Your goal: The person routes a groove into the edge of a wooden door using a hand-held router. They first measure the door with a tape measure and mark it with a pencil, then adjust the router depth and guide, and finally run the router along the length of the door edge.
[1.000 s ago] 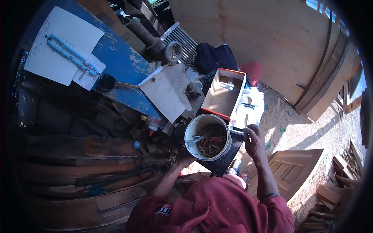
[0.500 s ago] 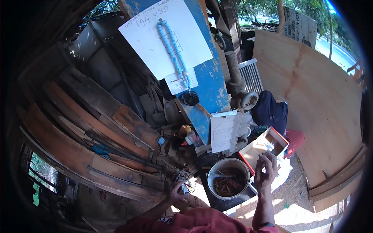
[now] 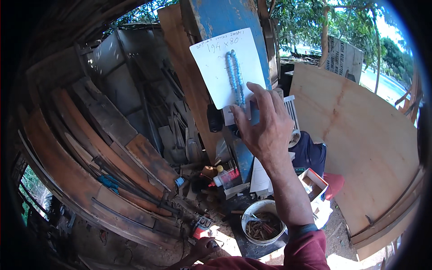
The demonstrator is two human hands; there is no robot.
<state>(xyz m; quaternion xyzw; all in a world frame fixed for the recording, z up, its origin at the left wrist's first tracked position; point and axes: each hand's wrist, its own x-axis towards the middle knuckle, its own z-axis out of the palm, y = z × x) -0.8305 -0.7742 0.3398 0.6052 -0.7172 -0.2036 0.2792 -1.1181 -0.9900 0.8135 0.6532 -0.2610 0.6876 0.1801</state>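
Observation:
My right hand [image 3: 266,123] reaches up and forward with thumb and fingers spread, holding nothing. Its fingertips are close to the lower end of a loop of light blue beads [image 3: 235,74]. The beads hang against a white paper with handwriting [image 3: 211,60] on a worn blue board [image 3: 220,20]. Whether the fingers touch the beads, I cannot tell. Low in the picture, my left hand [image 3: 204,248] has its fingers curled; a small dark thing shows at them, too unclear to name. Just beyond it sits a red and grey power tool [image 3: 202,227].
A white bucket of wood scraps [image 3: 245,216] stands beneath my right forearm. An open box with a red rim [image 3: 313,182] lies right of it. Curved planks [image 3: 76,166] fill the left, and a large plywood sheet [image 3: 355,144] leans at the right. A squeeze bottle [image 3: 221,177] stands near the board's foot.
My right hand has gone from above the red-rimmed box up to the beads, its fingers spreading. My left hand is lower, away from the power tool. The head view has shifted.

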